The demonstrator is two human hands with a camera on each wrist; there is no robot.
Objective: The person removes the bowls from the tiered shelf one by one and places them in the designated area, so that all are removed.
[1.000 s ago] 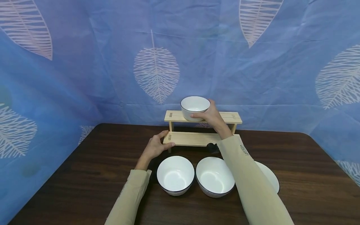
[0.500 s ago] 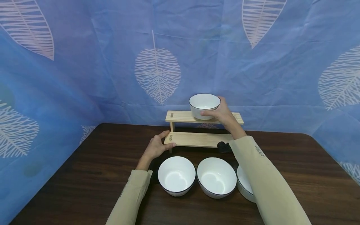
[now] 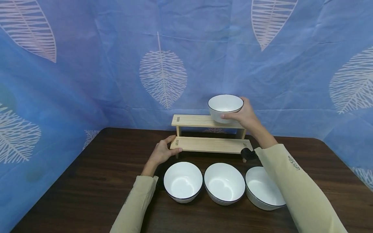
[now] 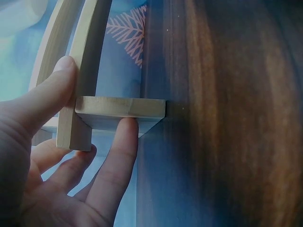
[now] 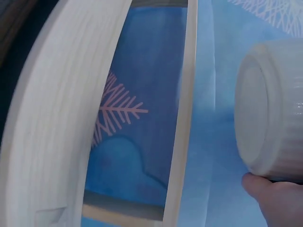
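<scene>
A white bowl with a dark rim (image 3: pixel 223 105) hangs upright just above the right half of a two-tier wooden shelf's upper board (image 3: pixel 192 120). My right hand (image 3: pixel 248 117) holds it from the right side, thumb across the front. The bowl's underside (image 5: pixel 251 113) shows in the right wrist view, apart from the board. At the left end of the lower board (image 3: pixel 208 144), my left hand (image 3: pixel 160 152) grips the wood. Seen from the left wrist, the thumb (image 4: pixel 59 90) lies on one face of the board, with fingers on the other side; one fingertip touches a shelf leg (image 4: pixel 120 108).
Three more white bowls stand in a row on the dark wooden table (image 3: pixel 73 181), in front of the shelf: left (image 3: pixel 183 181), middle (image 3: pixel 224 183) and right (image 3: pixel 262 186). My right sleeve partly covers the right bowl. A blue leaf-patterned cloth (image 3: pixel 116 81) hangs behind.
My right hand has carried the bowl rightward and slightly up along the upper board. The right bowl on the table is now less covered by the sleeve. My left hand stays on the shelf.
</scene>
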